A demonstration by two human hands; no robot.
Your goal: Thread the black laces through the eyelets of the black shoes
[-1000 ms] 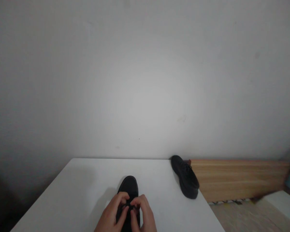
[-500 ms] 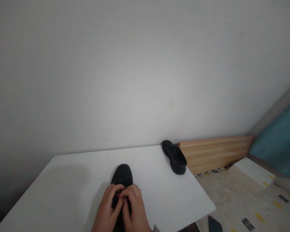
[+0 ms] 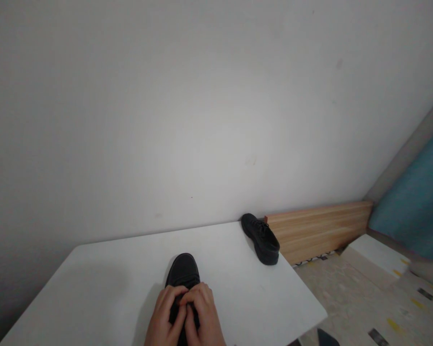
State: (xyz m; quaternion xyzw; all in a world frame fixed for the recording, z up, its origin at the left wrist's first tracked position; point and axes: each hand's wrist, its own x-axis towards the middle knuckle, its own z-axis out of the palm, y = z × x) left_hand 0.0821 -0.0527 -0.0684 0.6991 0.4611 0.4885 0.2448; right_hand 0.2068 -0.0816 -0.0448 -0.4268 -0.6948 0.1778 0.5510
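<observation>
Hands meet low in the head view, over the near shoe, a black one that lies on the white table with its toe pointing away from the person. The left hand and the right hand sit side by side and touch each other above the shoe's upper. Their fingers are narrow, bent inward and closed on the dark upper behind the toe. Whether a lace is pinched between them cannot be told, since the black surface swallows the detail. The heel of the shoe is hidden under the hands and cut off by the lower edge.

The second shoe, also black and with laces showing faintly on top, stands at the far right corner of the table, well apart from the hands, next to the pale wall. Any brand mark or label on either shoe is too dark and small to read.

Right of the table a wooden board runs along the foot of the wall. Beyond it are a teal panel, a white block and a speckled floor.
</observation>
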